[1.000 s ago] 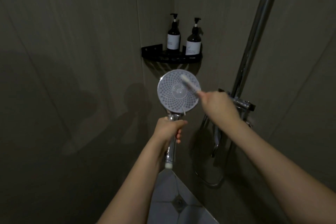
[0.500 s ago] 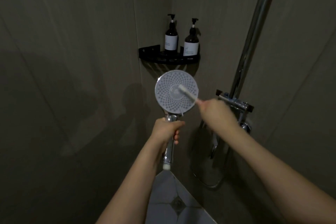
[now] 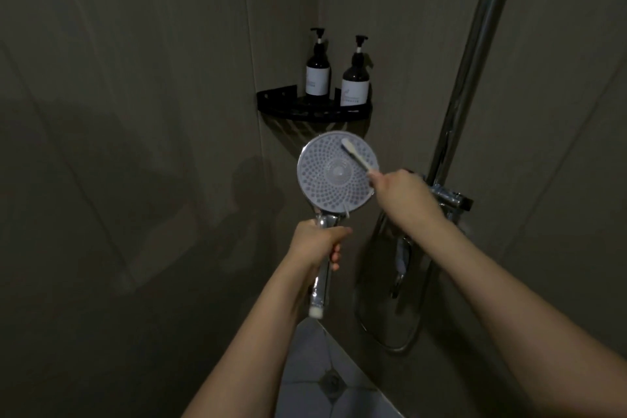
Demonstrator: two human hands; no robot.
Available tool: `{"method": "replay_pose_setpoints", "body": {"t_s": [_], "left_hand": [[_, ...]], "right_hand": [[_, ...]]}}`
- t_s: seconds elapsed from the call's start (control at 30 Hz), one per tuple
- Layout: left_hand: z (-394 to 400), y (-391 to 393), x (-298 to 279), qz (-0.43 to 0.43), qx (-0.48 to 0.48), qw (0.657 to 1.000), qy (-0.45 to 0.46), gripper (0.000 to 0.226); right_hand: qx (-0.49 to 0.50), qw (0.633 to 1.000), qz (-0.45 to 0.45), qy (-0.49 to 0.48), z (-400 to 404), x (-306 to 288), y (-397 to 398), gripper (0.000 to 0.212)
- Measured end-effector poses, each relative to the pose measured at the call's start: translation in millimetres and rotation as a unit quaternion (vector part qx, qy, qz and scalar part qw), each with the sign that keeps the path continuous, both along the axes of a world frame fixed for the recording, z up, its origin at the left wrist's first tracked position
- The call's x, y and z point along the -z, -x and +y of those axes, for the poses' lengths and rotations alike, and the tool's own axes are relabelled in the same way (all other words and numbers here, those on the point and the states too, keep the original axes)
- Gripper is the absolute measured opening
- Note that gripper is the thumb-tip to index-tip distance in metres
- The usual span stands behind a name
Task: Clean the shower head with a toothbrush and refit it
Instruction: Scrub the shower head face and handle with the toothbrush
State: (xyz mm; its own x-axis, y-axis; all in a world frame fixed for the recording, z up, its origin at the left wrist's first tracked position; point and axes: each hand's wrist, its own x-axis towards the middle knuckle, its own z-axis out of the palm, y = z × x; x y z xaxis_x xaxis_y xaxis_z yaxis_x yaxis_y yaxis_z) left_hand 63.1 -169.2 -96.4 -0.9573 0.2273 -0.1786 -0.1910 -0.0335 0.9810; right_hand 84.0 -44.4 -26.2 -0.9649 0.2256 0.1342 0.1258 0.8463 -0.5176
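Shower head [image 3: 334, 176]: handle upright in left hand [image 3: 317, 243]; toothbrush [image 3: 358, 155] gripped by right hand [image 3: 400, 193], bristles on face upper-right, shaft slanting down-right

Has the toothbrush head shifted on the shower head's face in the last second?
Yes. The toothbrush tip is now by the top rim of the shower head, nearer the corner shelf; half a second ago it sat at the face's centre.

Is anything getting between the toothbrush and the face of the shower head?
Nothing visible. The toothbrush, held in the right hand, lies directly on the shower head, which the left hand grips by the handle.
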Motion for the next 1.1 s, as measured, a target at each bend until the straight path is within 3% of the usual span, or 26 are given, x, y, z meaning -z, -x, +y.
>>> {"method": "replay_pose_setpoints", "body": {"t_s": [0.07, 0.2, 0.3, 0.43, 0.57, 0.6, 0.73, 0.83, 0.87, 0.93, 1.0, 1.1], "left_hand": [[0.7, 0.1, -1.3, -0.001, -0.001, 1.000, -0.006, 0.022], [0.3, 2.9, -2.0, -0.001, 0.003, 1.000, -0.005, 0.028], [-1.0, 0.9, 0.1, -0.014, 0.002, 1.000, -0.014, 0.026], [-5.6, -2.4, 4.0, -0.018, 0.009, 1.000, -0.017, 0.030], [-6.7, -2.7, -1.0, -0.014, 0.008, 1.000, -0.022, 0.026], [-6.9, -2.3, -2.2, -0.015, 0.008, 1.000, -0.024, 0.024], [-8.8, -3.0, -1.2, -0.016, 0.005, 1.000, -0.020, 0.030], [-7.9, -5.1, -1.7, -0.013, 0.003, 1.000, -0.020, 0.028], [-7.6, -5.2, -2.6, -0.011, 0.005, 1.000, -0.020, 0.028], [-8.2, -5.1, -4.6, -0.011, 0.008, 1.000, -0.020, 0.027], [-9.7, -5.8, -5.1, -0.012, 0.005, 1.000, -0.020, 0.028], [-9.2, -7.2, -4.5, -0.008, 0.001, 1.000, -0.017, 0.027]], "right_hand": [[-0.026, 0.999, -0.033, 0.022, -6.8, -3.8, -6.8, 0.041], [0.000, 1.000, 0.015, -0.003, 1.2, -5.5, -3.6, 0.045], [-0.067, 0.997, -0.031, -0.017, -0.9, 5.9, -3.6, 0.041], [0.063, 0.996, 0.063, 0.017, 28.5, -11.7, -2.1, 0.049], [-0.080, 0.994, 0.003, -0.070, 3.9, 11.4, -20.2, 0.041], [-0.075, 0.992, -0.018, -0.095, 0.4, 14.8, -24.9, 0.042], [0.044, 0.996, 0.040, -0.059, 26.9, -3.2, -14.3, 0.048], [-0.079, 0.993, 0.023, -0.086, 5.4, 8.3, -25.0, 0.039], [-0.079, 0.991, 0.007, -0.104, -0.7, 11.5, -30.8, 0.039], [-0.010, 0.996, 0.019, -0.082, 18.1, 11.5, -20.2, 0.038], [0.033, 0.997, 0.047, -0.054, 31.0, 0.3, -18.0, 0.050], [-0.084, 0.990, 0.053, -0.098, 13.0, 10.7, -24.2, 0.043]]}}
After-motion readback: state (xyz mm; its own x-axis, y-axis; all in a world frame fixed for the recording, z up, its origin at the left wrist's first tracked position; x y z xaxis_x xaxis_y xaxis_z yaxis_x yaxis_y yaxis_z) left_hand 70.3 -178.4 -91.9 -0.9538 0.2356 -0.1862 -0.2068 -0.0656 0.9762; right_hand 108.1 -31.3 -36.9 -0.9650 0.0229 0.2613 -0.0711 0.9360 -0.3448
